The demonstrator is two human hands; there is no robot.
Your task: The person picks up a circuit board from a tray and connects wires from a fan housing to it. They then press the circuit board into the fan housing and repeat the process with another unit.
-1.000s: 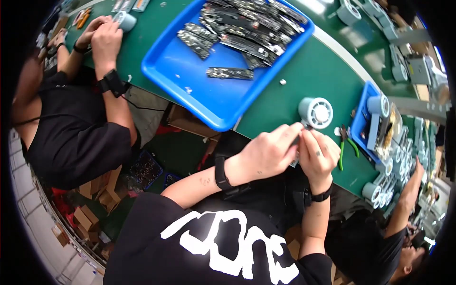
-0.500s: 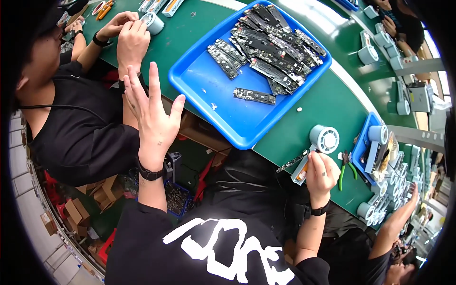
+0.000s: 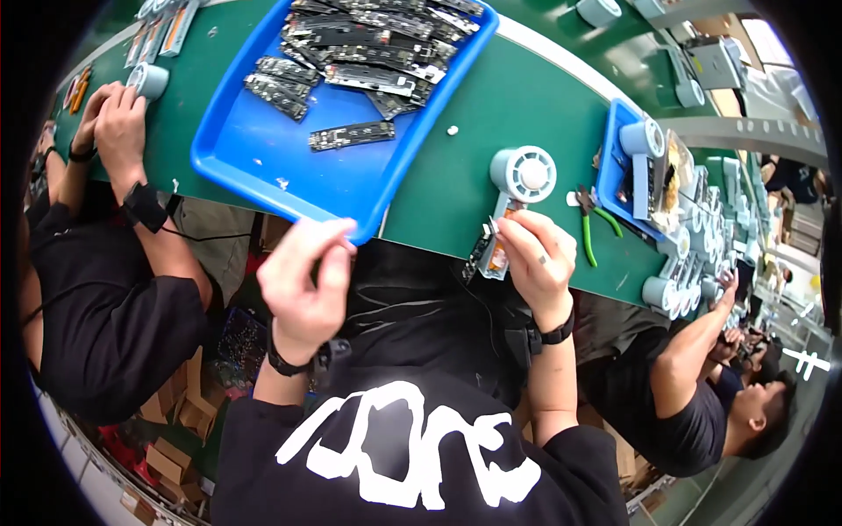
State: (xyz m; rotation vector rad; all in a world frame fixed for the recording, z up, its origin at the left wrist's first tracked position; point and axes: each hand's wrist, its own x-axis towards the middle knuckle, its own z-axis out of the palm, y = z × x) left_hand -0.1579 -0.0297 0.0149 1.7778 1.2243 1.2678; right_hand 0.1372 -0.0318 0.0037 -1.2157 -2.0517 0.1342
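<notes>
A light-blue handheld fan lies near the front edge of the green table, its handle opened to show an orange part inside. My right hand is closed, thumb and index pinched on the handle just below the round head. A narrow black circuit board hangs at an angle along the handle's left side. My left hand is raised by the near corner of a blue tray, fingers bent, thumb apart from the index, nothing visible in it. Many black circuit boards are heaped in the tray; one board lies apart.
Green-handled cutters lie right of the fan, beside a smaller blue tray with fan parts. Several fans crowd the table's right side. Co-workers sit at left and right; the left one's hands hold another fan.
My view has swung right, so the tray appears farther left. My left hand has come down and its spread fingers have bent. The circuit board now hangs more steeply beside the fan handle.
</notes>
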